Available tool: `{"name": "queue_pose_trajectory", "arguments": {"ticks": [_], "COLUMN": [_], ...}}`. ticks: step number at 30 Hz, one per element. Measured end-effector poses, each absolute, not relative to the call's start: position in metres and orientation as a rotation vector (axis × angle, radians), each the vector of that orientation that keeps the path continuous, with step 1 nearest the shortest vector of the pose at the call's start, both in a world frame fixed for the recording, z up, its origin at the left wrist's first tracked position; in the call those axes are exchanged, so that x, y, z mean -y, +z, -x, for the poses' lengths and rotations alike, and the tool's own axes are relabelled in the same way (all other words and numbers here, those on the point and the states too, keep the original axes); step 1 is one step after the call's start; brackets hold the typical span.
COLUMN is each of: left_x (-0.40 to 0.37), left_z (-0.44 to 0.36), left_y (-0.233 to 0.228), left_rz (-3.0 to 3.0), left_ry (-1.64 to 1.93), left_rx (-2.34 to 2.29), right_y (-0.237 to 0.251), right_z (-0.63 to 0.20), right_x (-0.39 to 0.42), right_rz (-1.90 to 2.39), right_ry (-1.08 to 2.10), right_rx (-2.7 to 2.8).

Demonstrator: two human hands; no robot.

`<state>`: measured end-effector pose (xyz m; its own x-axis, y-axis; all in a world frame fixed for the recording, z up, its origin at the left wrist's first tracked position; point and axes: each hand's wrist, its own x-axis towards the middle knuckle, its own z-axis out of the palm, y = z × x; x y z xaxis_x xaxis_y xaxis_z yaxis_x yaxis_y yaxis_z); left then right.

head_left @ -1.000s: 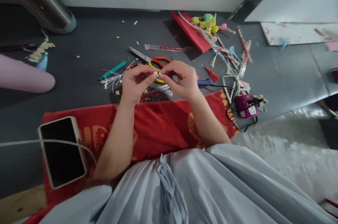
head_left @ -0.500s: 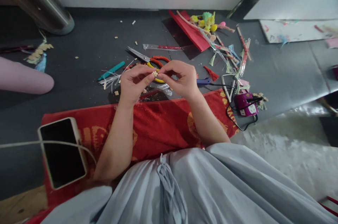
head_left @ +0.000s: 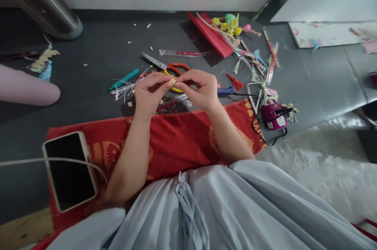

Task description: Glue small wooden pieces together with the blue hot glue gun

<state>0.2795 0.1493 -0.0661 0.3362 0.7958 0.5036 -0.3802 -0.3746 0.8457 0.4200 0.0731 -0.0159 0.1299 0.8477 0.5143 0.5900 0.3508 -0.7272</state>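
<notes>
A small cream-coloured, knobbly piece point(head_left: 172, 81) is pinched between both hands, its exact kind too small to tell. My left hand point(head_left: 149, 95) grips it from the left with thumb and forefinger. From the other side, thumb and fingertips of my right hand point(head_left: 202, 87) close on it. Beneath the hands lie scissors point(head_left: 154, 61) with orange and yellow handles, blades pointing up and left. A teal pen-like tool point(head_left: 124, 79) and a bundle of white strands point(head_left: 123, 91) are beside my left hand. Close to my right hand is a blue handle point(head_left: 226, 91) with a black cord.
A red cloth point(head_left: 179, 140) lies under my forearms, with a cabled phone point(head_left: 70, 171) at left. Red paper point(head_left: 210, 36), pompoms point(head_left: 229, 24), tassels point(head_left: 235, 81) and wrapped sticks lie at upper right. A purple plug block point(head_left: 273, 116) sits right; a metal leg point(head_left: 59, 10) stands upper left.
Almost nothing differs. Both hands hold the small piece in the same place, with only a slight shift of the fingers.
</notes>
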Motion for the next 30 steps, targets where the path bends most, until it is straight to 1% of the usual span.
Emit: {"name": "queue_pose_trajectory", "arguments": {"ticks": [10,17,20,25,30], "left_x": [-0.149,-0.146,-0.146,-0.150,-0.152], "left_z": [-0.282,-0.285,-0.288,-0.288,-0.285], "left_y": [-0.069,-0.067,-0.069,-0.075,-0.071], "left_rz": [-1.400,-1.355,-1.264,-0.995,-0.879], "left_ry": [1.408,1.431,1.367,1.145,1.066], "left_rx": [-0.445,-0.484,-0.536,-0.592,-0.613], "right_y": [-0.019,-0.014,-0.011,-0.010,-0.011], "right_z": [-0.412,-0.410,-0.410,-0.411,-0.416], "right_x": [-0.077,-0.076,-0.078,-0.090,-0.100], "right_rz": [1.387,1.421,1.454,1.449,1.422], "right_ry": [0.288,0.360,0.455,0.677,0.755], "right_rx": [1.490,1.447,1.404,1.338,1.389]}}
